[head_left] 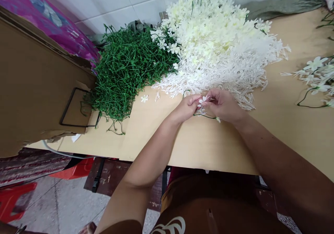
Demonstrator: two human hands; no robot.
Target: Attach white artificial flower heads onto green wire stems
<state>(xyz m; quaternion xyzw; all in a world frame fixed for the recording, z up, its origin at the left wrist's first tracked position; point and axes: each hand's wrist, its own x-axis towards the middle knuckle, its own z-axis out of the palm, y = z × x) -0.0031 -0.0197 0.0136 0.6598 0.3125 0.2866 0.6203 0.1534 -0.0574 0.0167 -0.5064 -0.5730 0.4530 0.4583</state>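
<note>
Left grip [186, 107] closed, apparently around the green stem [208, 116]; fingers hide the exact hold. Right grip [221, 103] closed at the fingertips on a white flower [204, 99]. Flower sits between the two grips, near the white pile [221, 70] on the surface [156, 129]. Stem shows below the grips, running right to a small bloom [218, 120].

Judgement: this looks like fine fingertip work joining flower and stem. Best done with left grip steady, close to the join, and right grip supplying the small movements. Pinch near the flower's base; petals probably crease. Align before pressing, since a skewed push could bend the thin stem. Test with a light tug. Avoid snagging the stem on the green pile [130, 63], left.
</note>
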